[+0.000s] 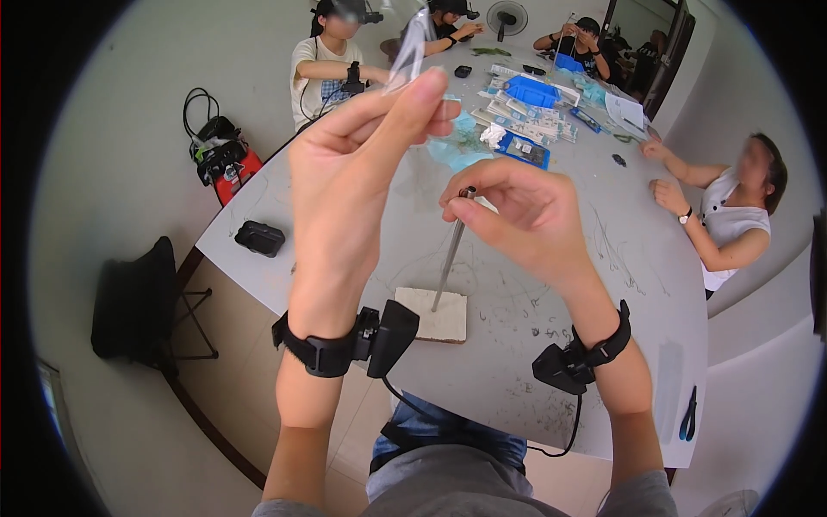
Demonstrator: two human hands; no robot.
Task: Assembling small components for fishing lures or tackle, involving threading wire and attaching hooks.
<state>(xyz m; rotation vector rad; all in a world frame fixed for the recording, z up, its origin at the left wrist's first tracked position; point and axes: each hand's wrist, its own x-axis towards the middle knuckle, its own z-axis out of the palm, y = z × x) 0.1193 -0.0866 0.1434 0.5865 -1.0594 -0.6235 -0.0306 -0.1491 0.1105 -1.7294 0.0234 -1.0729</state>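
Note:
My left hand (357, 142) is raised high, thumb and fingers pinched on a clear, shiny strip (412, 50) that looks like plastic and blurs at its upper end. Lower and to the right, my right hand (525, 207) has its thumb and forefinger closed round the top of a thin metal rod (450, 258). Something small and dark reddish shows at the rod's tip, too small to name. The rod slants down to a white rectangular block (441, 323) on the table, where its lower end meets the block's top.
A grey-white table (379, 284) carries a black case (259, 239) at left, pliers (688, 414) at right, and blue trays (530, 91) with packets farther back. Dark hair-like strands lie scattered about. Several people sit round it; a black folding chair (138, 302) stands left.

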